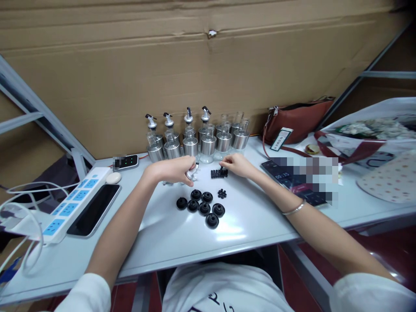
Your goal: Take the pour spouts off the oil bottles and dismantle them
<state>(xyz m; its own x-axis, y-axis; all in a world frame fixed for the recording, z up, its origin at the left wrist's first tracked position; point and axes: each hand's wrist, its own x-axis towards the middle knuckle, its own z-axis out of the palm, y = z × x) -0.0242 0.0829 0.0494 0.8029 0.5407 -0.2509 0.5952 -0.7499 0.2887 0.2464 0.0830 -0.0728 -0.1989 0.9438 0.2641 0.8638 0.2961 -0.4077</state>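
Observation:
My left hand (178, 169) is closed around a silver pourer spout (192, 173) with a black tip. My right hand (238, 165) pinches at a row of small black parts (218, 174); whether a piece is between its fingertips is too small to tell. Nearer to me lie several black ribbed stoppers (204, 208) and a cluster of tiny black rings (222, 193). Behind my hands stand glass bottles with steel sleeves (208, 145). Several at the back left carry silver pourer tops (169, 119); the front ones have bare necks. Other silver pieces are partly hidden beneath my left hand.
On the left are a white power strip (76, 201), a dark phone (95, 210), a small device (126, 162) and a round white object (113, 178). To the right lie a large phone (292, 182), a brown bag (295, 121) and a white bag (373, 117). Cardboard (162, 65) backs the table.

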